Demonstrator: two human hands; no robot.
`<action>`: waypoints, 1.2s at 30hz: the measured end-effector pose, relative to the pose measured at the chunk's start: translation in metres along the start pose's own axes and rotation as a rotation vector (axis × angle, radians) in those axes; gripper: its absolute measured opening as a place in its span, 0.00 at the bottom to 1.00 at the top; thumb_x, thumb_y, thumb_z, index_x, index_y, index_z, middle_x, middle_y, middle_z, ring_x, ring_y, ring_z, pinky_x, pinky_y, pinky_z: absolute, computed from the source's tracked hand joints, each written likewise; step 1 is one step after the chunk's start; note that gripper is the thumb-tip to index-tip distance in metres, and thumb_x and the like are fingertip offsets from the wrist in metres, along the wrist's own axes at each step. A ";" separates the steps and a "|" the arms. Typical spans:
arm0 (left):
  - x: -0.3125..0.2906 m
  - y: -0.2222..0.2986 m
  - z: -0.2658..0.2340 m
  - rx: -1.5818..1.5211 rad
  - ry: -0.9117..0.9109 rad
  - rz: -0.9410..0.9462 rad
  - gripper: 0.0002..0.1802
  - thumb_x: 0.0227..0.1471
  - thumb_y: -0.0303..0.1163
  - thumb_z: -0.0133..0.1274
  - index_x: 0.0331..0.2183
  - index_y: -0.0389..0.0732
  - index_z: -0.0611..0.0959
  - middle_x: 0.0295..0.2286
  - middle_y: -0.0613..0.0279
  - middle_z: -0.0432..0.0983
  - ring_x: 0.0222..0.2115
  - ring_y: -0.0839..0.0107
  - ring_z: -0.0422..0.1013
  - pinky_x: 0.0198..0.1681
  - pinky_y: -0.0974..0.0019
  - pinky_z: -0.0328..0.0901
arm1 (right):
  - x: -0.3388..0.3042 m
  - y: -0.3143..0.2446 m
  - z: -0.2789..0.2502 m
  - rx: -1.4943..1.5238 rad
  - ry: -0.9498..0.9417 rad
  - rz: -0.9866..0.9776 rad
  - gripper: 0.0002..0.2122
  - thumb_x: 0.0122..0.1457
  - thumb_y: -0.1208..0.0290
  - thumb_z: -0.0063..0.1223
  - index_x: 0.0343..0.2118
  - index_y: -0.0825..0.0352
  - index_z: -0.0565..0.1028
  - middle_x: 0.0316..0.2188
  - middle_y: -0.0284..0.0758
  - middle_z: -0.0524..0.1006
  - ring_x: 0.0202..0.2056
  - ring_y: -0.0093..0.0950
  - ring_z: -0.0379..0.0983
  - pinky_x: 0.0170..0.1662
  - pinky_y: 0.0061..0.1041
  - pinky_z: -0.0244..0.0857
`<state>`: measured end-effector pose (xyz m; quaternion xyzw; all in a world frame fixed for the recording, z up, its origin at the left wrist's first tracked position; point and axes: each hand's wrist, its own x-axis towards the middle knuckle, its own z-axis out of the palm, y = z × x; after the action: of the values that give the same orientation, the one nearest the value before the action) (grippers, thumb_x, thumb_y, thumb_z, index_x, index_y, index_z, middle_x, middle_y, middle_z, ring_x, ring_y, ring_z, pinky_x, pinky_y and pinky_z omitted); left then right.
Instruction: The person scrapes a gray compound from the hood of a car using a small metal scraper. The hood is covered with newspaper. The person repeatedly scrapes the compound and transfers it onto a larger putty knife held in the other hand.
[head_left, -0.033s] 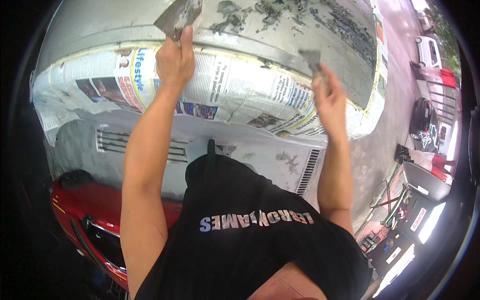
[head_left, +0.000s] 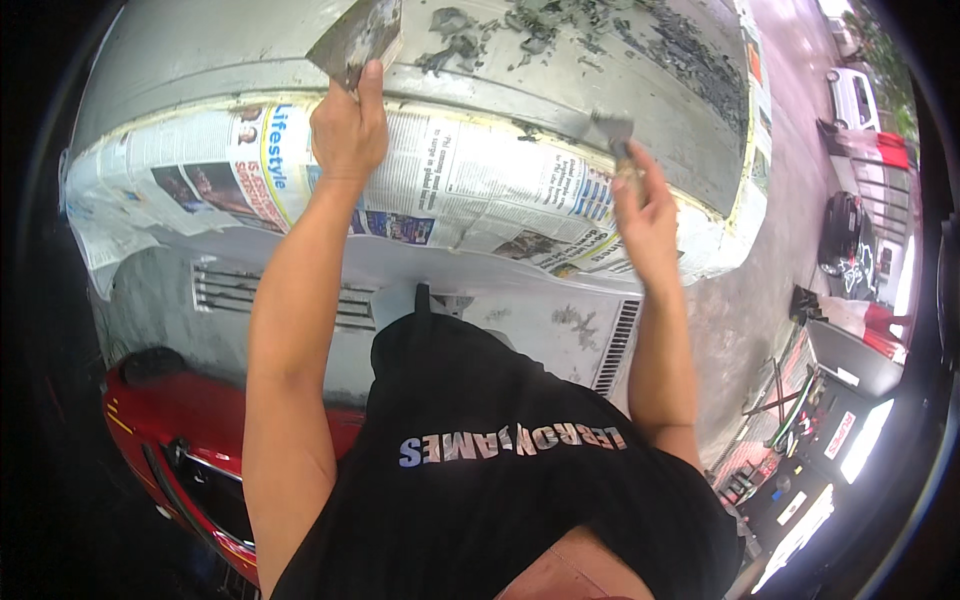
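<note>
My left hand (head_left: 350, 132) grips a flat, square-ended metal plate (head_left: 362, 35), smeared grey-brown, its thumb lying along the near edge. In my right hand (head_left: 648, 215) is a putty knife (head_left: 615, 128), held by the handle with its dark blade over the near edge of a grey car panel (head_left: 480, 100). Motion blurs the blade, so I cannot tell whether it touches the panel. Dark, ragged scraps of peeled coating (head_left: 540, 30) lie on the panel beyond both hands. Newspaper masking (head_left: 400, 180), taped along the edge, hangs below my wrists.
Behind me at lower left stands a red car (head_left: 180, 440). A slotted floor drain (head_left: 614, 345) lies near my right elbow. Off to the right are a grey bin-like container (head_left: 850, 360), a cluttered dark workbench (head_left: 800, 490), a black car (head_left: 845, 235) and a white vehicle (head_left: 850, 100).
My right hand and the putty knife have shifted slightly left and nearer to me. My left hand and the metal plate have barely moved.
</note>
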<state>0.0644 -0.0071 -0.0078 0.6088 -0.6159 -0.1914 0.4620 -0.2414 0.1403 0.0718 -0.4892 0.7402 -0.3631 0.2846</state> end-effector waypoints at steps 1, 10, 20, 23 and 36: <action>0.001 0.001 0.000 0.002 -0.014 -0.004 0.24 0.65 0.52 0.46 0.46 0.41 0.80 0.30 0.42 0.81 0.32 0.38 0.76 0.35 0.45 0.68 | -0.016 0.013 0.008 0.005 0.027 0.034 0.23 0.63 0.69 0.53 0.59 0.74 0.70 0.47 0.49 0.79 0.46 0.36 0.77 0.52 0.30 0.67; 0.007 0.006 -0.002 -0.048 -0.020 0.070 0.21 0.66 0.46 0.49 0.43 0.37 0.82 0.30 0.43 0.82 0.30 0.45 0.78 0.33 0.52 0.68 | -0.031 -0.009 0.058 -0.149 0.220 0.232 0.24 0.60 0.69 0.55 0.57 0.77 0.70 0.40 0.55 0.80 0.39 0.41 0.80 0.48 0.32 0.70; 0.007 0.008 -0.004 -0.109 -0.061 0.110 0.21 0.66 0.46 0.48 0.44 0.38 0.81 0.29 0.44 0.82 0.29 0.44 0.78 0.32 0.50 0.68 | -0.026 -0.033 0.121 -0.289 0.379 0.060 0.24 0.58 0.73 0.52 0.55 0.82 0.68 0.47 0.62 0.76 0.48 0.54 0.75 0.56 0.41 0.66; 0.010 0.006 -0.005 -0.068 -0.057 0.144 0.22 0.66 0.48 0.46 0.46 0.38 0.79 0.25 0.45 0.81 0.26 0.42 0.77 0.29 0.46 0.68 | -0.028 -0.042 0.131 -0.379 0.398 -0.063 0.25 0.58 0.74 0.52 0.56 0.83 0.66 0.46 0.62 0.76 0.47 0.54 0.75 0.55 0.41 0.67; 0.011 0.005 -0.007 -0.100 -0.069 0.138 0.21 0.66 0.48 0.46 0.45 0.41 0.80 0.22 0.47 0.79 0.24 0.43 0.77 0.28 0.46 0.68 | -0.037 -0.022 0.102 -0.176 0.494 0.241 0.27 0.55 0.72 0.55 0.57 0.77 0.64 0.35 0.56 0.80 0.39 0.49 0.79 0.48 0.41 0.68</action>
<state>0.0690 -0.0138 0.0029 0.5342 -0.6615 -0.2105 0.4824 -0.1379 0.1426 0.0337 -0.3173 0.8685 -0.3692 0.0932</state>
